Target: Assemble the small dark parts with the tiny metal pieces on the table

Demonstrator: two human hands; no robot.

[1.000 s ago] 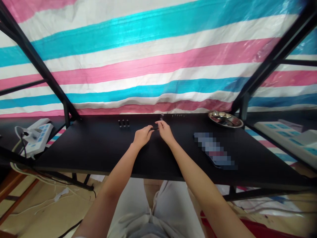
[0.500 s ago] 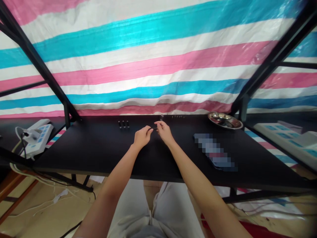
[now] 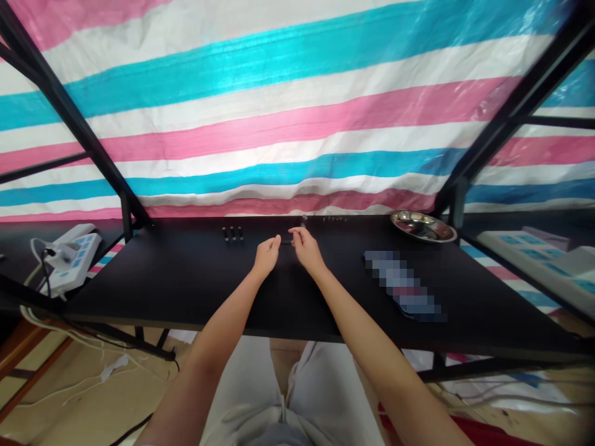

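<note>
Both my hands meet over the middle of the black table [image 3: 186, 279]. My left hand [image 3: 266, 255] has its fingers curled in a pinch on one end of a small thin black stick [image 3: 287, 241]. My right hand [image 3: 304, 247] pinches the stick's other end. The stick is too small to name. Three small dark upright pieces [image 3: 232, 233] stand in a row left of my hands. A small upright piece [image 3: 304, 220] and a row of several tiny dark pieces [image 3: 334, 218] sit near the table's far edge.
A round metal dish [image 3: 422, 225] sits at the far right of the table. A blurred-out flat object [image 3: 403, 285] lies to the right of my hands. A white power strip [image 3: 69, 254] with cables lies off the left side. Black frame posts [image 3: 125, 214] rise at the back corners.
Both hands have shifted slightly away from me toward the far edge, still pinching the small black stick between them. My left fingers look a little more extended.
</note>
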